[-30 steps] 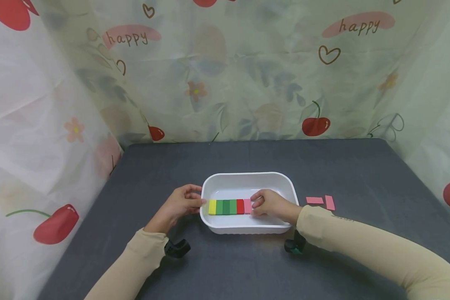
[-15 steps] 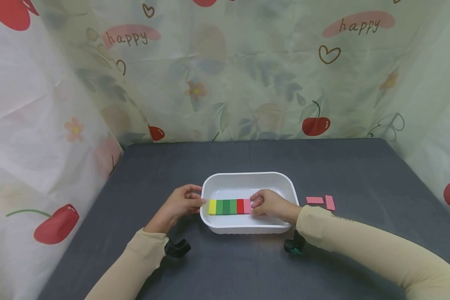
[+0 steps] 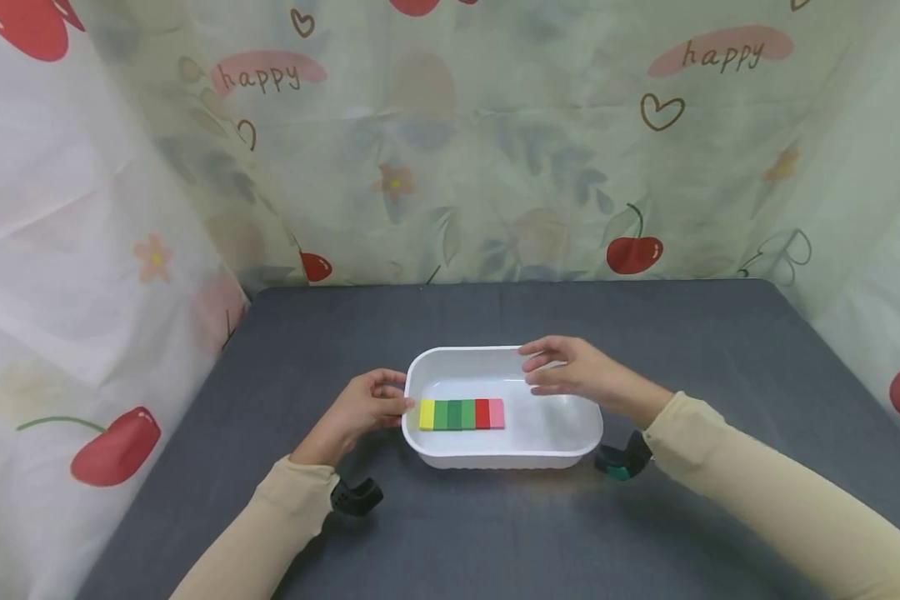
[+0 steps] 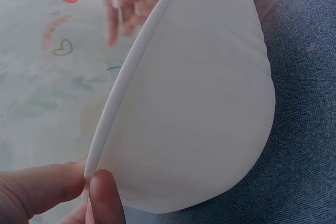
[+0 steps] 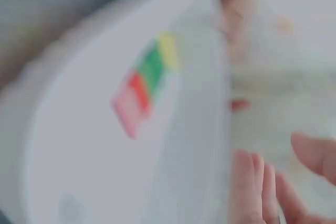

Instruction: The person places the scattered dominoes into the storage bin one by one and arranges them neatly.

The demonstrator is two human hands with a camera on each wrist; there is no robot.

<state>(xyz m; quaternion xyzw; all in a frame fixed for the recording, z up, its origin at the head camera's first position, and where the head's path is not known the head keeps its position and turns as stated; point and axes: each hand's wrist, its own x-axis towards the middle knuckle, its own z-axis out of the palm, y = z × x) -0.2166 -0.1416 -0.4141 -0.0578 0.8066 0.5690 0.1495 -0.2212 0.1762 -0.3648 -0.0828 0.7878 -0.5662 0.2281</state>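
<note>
A white tray (image 3: 498,457) lies on the dark table. Inside it, flat blocks stand side by side in a row: yellow (image 3: 427,415), several green (image 3: 454,415), red (image 3: 482,414) and pink (image 3: 497,414) at the right end. My left hand (image 3: 354,415) pinches the tray's left rim between thumb and fingers, which the left wrist view shows close up. Over the tray's back right part hovers my right hand (image 3: 581,372), fingers spread and holding nothing. It is apart from the row of blocks. The right wrist view is blurred.
A dark grey cloth (image 3: 450,533) covers the table. Patterned curtains (image 3: 465,167) hang behind it and at both sides. A dark device (image 3: 357,497) hangs below the left wrist, another (image 3: 624,457) below the right.
My right hand has let go of the pink block at the row's end and risen up and to the right. It and its sleeve now hide the loose pink blocks beside the tray.
</note>
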